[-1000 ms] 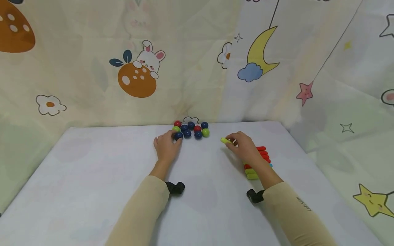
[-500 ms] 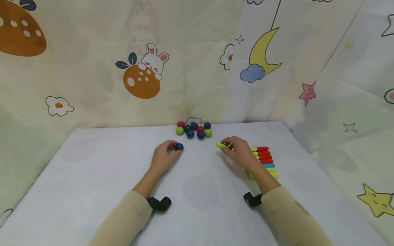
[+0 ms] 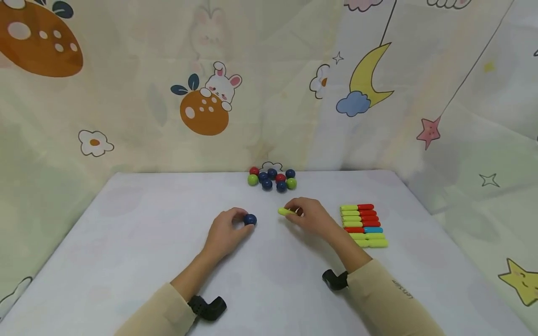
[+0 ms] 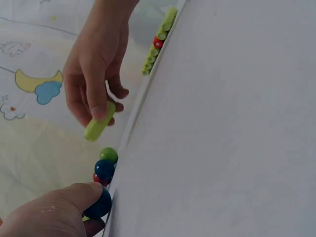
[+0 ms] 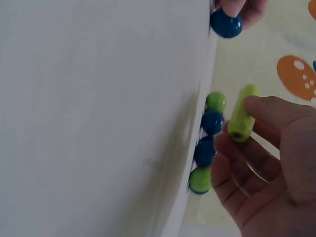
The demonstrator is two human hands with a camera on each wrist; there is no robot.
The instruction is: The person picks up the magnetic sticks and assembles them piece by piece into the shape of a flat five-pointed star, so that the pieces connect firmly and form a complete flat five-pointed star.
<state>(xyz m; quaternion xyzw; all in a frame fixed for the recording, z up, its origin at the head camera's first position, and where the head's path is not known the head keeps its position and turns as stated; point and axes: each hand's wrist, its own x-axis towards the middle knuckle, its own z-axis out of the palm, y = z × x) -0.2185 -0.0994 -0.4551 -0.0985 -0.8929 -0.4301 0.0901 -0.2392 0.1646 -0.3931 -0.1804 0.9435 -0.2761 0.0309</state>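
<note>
My left hand (image 3: 222, 238) pinches a glossy dark blue ball (image 3: 250, 220) between thumb and fingers, over the middle of the table. To its right, my right hand (image 3: 313, 217) pinches a short yellow-green stick (image 3: 285, 212) by one end, its free end pointing left at the ball. A gap separates ball and stick. The right wrist view shows a dark hole in one end of the stick (image 5: 242, 118). In the left wrist view the ball (image 4: 100, 203) is partly covered by the thumb.
Several blue, red and green balls (image 3: 266, 185) lie in a cluster at the white table's (image 3: 147, 224) back edge. Right of my right hand, a row of sticks (image 3: 352, 224) in yellow-green, red and blue lies flat. A printed cloth (image 3: 269, 93) hangs behind the table.
My left hand has taken the blue ball out of the cluster and drawn it toward me. My right hand has moved left and nearer with the stick, uncovering more of the stick row.
</note>
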